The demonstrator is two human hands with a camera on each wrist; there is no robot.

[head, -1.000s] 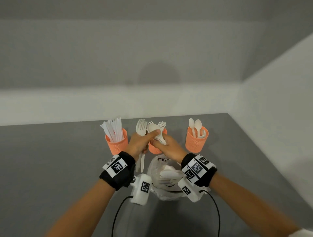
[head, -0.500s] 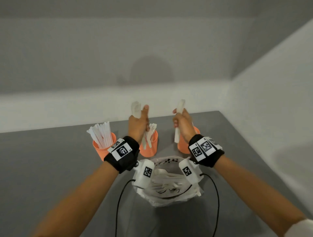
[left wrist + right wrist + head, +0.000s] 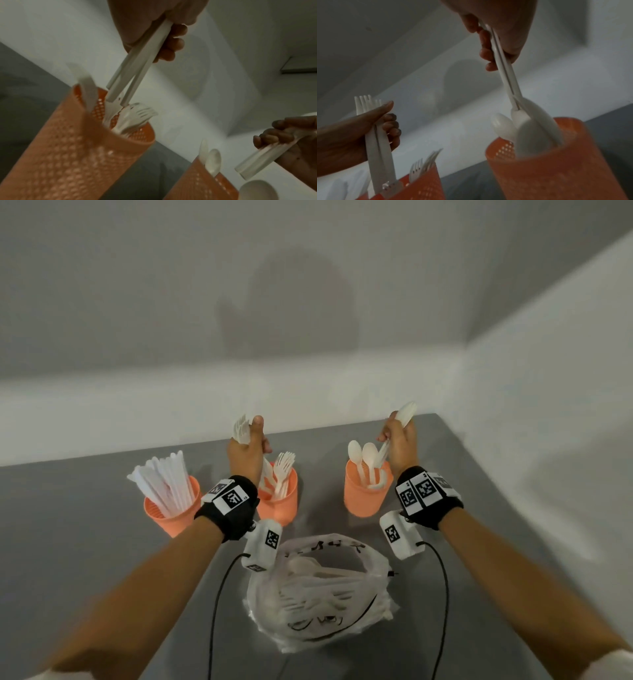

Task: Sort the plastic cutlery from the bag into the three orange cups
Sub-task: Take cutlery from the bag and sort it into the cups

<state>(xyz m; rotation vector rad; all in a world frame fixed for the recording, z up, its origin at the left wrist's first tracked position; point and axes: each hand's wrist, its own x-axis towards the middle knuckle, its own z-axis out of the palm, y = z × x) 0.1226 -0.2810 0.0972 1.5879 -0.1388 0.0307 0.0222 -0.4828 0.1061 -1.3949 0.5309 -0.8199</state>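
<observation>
Three perforated orange plastic cups stand in a row on the grey worktop (image 3: 85,542): the left cup (image 3: 174,517) bristles with white knives, the middle cup (image 3: 279,505) holds forks, the right cup (image 3: 364,494) spoons. The left hand (image 3: 247,450) grips white plastic forks (image 3: 135,67), tines up, above the middle cup. The right hand (image 3: 399,445) grips white plastic spoons (image 3: 506,75) at the right cup's rim. The crumpled translucent plastic bag (image 3: 318,590) lies at 6 o'clock of the cups.

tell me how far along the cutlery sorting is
Done: the left cup is full of knives; the middle cup has forks, the right cup spoons. In hand: left hand grips forks above the middle cup; right hand grips spoons above the right. Left: more cutlery in the bag.
</observation>
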